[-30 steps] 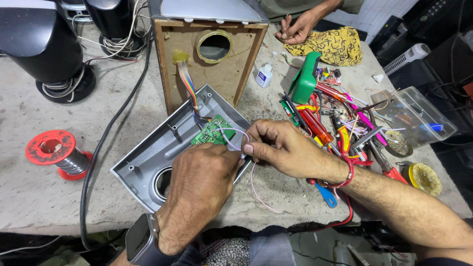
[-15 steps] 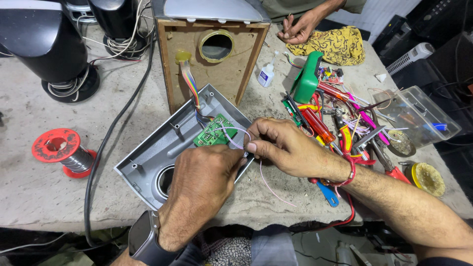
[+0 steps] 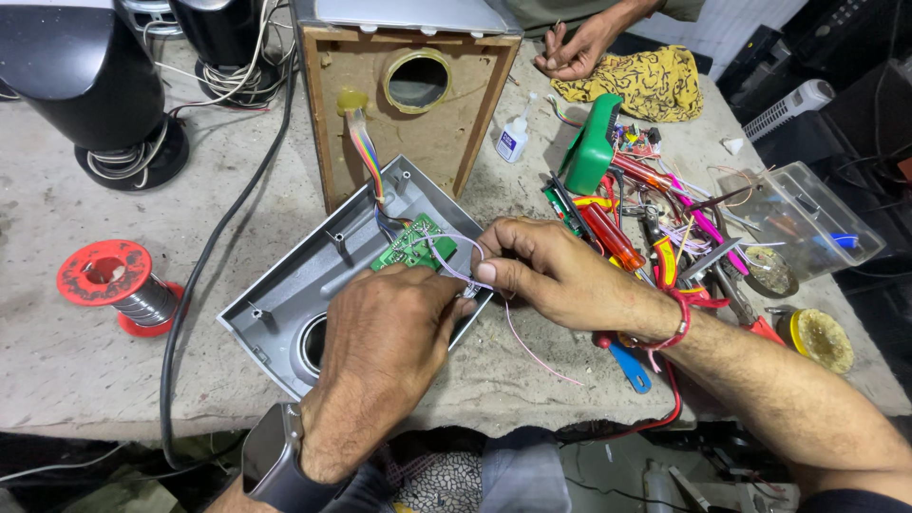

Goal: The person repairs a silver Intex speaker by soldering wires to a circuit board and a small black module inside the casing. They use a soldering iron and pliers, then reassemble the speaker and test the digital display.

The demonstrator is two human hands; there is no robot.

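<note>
Thin pale wires are pinched by the right hand and left hand, right above the small green circuit board inside the grey plastic speaker panel on the desk.

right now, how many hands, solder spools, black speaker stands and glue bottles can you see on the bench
hands: 3, the person's left hand, right hand, and another person's hand
solder spool: 1
black speaker stands: 2, second at
glue bottle: 1
total: 7
</note>
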